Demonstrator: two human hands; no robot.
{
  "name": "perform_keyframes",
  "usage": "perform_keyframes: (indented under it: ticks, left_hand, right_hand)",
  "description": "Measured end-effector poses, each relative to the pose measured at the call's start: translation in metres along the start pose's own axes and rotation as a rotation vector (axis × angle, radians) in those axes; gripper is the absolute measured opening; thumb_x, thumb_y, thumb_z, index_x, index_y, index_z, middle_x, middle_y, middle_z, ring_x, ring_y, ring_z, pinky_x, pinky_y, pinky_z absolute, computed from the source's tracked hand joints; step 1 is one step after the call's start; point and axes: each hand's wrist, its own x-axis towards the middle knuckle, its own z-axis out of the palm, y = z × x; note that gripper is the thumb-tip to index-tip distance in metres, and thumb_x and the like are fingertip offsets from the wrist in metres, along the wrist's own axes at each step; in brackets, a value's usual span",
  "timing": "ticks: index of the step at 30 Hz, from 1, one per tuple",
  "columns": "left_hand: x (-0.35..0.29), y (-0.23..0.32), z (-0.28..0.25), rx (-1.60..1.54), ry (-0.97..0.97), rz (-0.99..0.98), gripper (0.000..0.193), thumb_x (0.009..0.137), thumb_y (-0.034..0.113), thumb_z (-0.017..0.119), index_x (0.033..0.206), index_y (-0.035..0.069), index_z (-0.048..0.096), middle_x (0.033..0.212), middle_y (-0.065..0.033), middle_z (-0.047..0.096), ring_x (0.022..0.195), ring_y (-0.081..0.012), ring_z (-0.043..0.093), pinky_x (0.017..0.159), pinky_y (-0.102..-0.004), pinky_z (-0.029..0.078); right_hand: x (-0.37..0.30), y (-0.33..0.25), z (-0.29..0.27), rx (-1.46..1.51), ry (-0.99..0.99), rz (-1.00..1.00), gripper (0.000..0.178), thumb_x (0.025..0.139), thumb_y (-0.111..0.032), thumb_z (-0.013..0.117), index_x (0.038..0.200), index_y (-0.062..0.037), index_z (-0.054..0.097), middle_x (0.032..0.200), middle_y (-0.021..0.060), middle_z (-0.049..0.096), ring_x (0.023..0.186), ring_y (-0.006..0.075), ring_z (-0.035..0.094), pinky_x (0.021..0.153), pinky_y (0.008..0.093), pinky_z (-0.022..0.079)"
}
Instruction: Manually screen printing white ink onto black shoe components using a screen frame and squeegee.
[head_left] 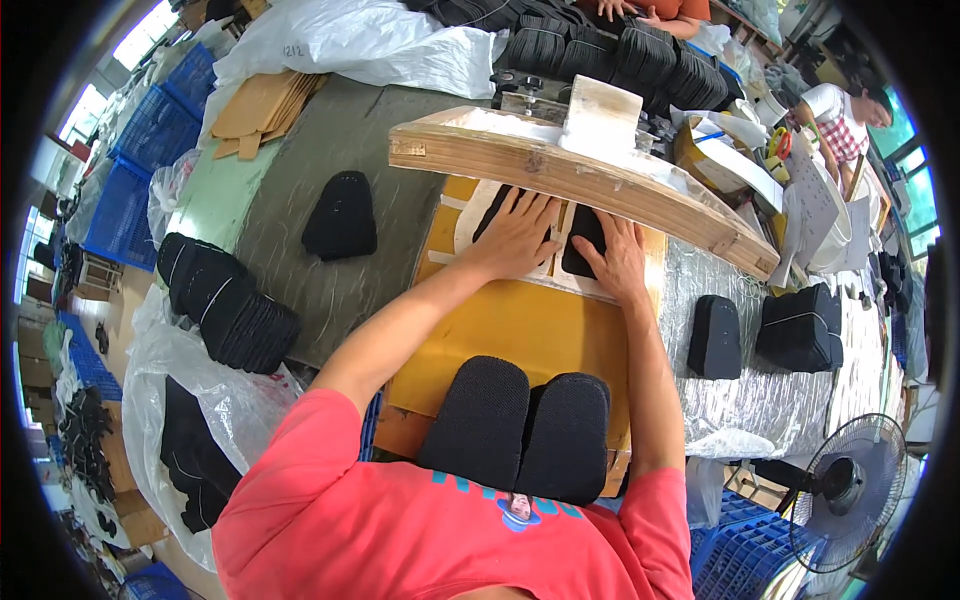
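Both my hands lie flat under the raised wooden frame (pixel 585 185). My left hand (pixel 513 240), fingers stretched out, rests on a black rounded fabric piece (pixel 484 212) set in a cream template (pixel 466 232). Beside it, my right hand (pixel 612 258) is spread on a second black piece (pixel 579 244), its fingertips partly hidden by the frame. Below the template is a yellow board (pixel 520 325). Two thick black rounded pads or stacks, left (pixel 478 415) and right (pixel 568 430), stand at the board's near edge, against my shirt.
Left on the grey table (pixel 300 170) lie a black piece (pixel 340 215) and a tied black stack (pixel 225 300). To the right are a smaller black pile (pixel 715 337), a tied bundle (pixel 800 328) and a fan (pixel 845 490). Other people sit beyond the table.
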Motion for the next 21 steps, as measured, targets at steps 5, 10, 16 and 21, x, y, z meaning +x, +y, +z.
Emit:
perform_keyframes:
  ticks: [5, 10, 16, 21]
  left_hand:
    - [0.002, 0.001, 0.002, -0.037, -0.048, -0.048, 0.069, 0.096, 0.043, 0.047, 0.144, -0.006, 0.038, 0.15, -0.0249, 0.036, 0.142, -0.0385, 0.027, 0.118, -0.0522, 0.013]
    - [-0.001, -0.016, -0.008, -0.06, 0.002, -0.129, 0.051, 0.096, 0.036, 0.053, 0.141, 0.013, 0.049, 0.141, -0.0219, 0.044, 0.137, -0.0387, 0.032, 0.114, -0.0524, 0.02]
    - [-0.001, -0.01, -0.001, 0.022, 0.093, -0.148, 0.047, 0.096, 0.031, 0.055, 0.139, 0.013, 0.05, 0.139, -0.0212, 0.045, 0.132, -0.0437, 0.035, 0.112, -0.0539, 0.024]
    - [-0.002, -0.012, -0.004, -0.004, 0.088, -0.181, 0.048, 0.095, 0.027, 0.055, 0.14, 0.012, 0.049, 0.14, -0.0223, 0.044, 0.131, -0.045, 0.036, 0.111, -0.0559, 0.026]
  right_hand:
    - [0.0, 0.005, 0.005, -0.009, 0.044, 0.008, 0.051, 0.094, -0.034, 0.059, 0.137, -0.0094, 0.052, 0.14, 0.0131, 0.052, 0.135, 0.032, 0.04, 0.114, 0.0472, 0.023]
    - [-0.001, -0.002, 0.006, -0.046, 0.051, 0.051, 0.048, 0.093, -0.031, 0.06, 0.136, -0.0112, 0.054, 0.14, 0.0109, 0.052, 0.135, 0.0294, 0.041, 0.114, 0.0455, 0.023]
    - [-0.005, -0.005, 0.004, -0.076, 0.135, 0.087, 0.045, 0.091, -0.032, 0.064, 0.13, -0.0097, 0.059, 0.135, 0.0092, 0.056, 0.128, 0.0292, 0.047, 0.112, 0.0474, 0.027]
    - [-0.006, -0.005, 0.006, -0.088, 0.176, 0.07, 0.039, 0.089, -0.029, 0.066, 0.123, -0.0087, 0.064, 0.128, 0.0072, 0.06, 0.122, 0.0283, 0.053, 0.11, 0.0473, 0.029]
